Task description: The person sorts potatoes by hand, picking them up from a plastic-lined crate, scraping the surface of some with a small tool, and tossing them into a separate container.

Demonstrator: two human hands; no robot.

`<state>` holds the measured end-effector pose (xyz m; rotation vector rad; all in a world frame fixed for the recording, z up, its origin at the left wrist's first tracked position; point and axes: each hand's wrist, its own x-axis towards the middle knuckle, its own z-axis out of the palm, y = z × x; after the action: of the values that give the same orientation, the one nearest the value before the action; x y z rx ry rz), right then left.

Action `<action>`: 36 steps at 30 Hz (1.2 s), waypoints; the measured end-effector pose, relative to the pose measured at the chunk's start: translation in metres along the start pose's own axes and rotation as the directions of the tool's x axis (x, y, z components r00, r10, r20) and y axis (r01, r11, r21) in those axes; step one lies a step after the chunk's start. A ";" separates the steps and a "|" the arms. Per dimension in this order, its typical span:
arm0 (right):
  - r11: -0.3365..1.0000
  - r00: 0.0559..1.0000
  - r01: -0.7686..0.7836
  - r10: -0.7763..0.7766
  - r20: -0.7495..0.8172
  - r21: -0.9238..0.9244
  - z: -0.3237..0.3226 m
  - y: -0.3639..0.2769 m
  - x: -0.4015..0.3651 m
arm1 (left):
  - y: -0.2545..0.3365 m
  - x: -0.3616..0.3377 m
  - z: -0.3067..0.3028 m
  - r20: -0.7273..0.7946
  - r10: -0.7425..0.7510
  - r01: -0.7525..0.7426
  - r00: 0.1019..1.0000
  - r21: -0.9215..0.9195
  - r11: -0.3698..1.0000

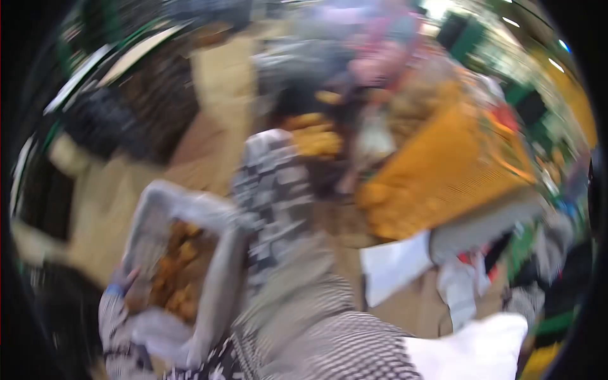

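My left hand [128, 284] grips the left side of a whitish tub [225, 263], its fingers over the rim. Brown-orange chunks [177, 272] lie in the tub, which is tilted in this view. Beside it stretches fabric with a black-and-white pattern [275, 180], running into a checked cloth [364, 345] at the bottom. My right hand does not show. Motion blur smears much of the view.
Orange pieces [315, 134] lie in a dark spot ahead. At the right stands a large orange crate [424, 171] with brownish contents. White sheets [396, 263] lie below it. A person in pink [383, 54] is at the back. Dark stacked goods [149, 95] stand left.
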<state>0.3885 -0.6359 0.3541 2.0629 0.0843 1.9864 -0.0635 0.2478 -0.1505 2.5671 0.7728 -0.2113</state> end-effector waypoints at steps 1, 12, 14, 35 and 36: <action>0.993 0.994 0.112 -0.112 -0.010 0.042 -0.010 -0.027 0.008 | 0.009 -0.008 0.005 -0.014 0.030 -0.030 0.999 -0.050 0.998; -0.219 0.785 -0.196 -0.619 0.019 0.956 -0.137 -0.475 -0.035 | -0.041 -0.148 -0.037 -0.508 -0.551 0.302 0.662 -0.491 0.817; -0.363 0.759 -0.184 -0.642 -0.102 0.914 -0.135 -0.531 -0.059 | -0.070 -0.192 -0.053 -0.449 -0.676 0.374 0.584 -0.591 0.715; -0.325 0.373 -0.747 -0.927 -0.039 0.581 -0.186 -0.697 -0.148 | 0.034 -0.055 0.115 -0.183 -0.664 0.627 0.725 -0.223 0.746; -0.347 0.390 -0.729 -0.919 -0.059 0.590 -0.187 -0.695 -0.147 | 0.024 -0.076 0.098 -0.197 -0.679 0.592 0.707 -0.359 0.721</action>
<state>0.2979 0.0271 0.0505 2.6985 2.6539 -1.0721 -0.1152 0.1480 -0.2079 1.9898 1.6945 0.1046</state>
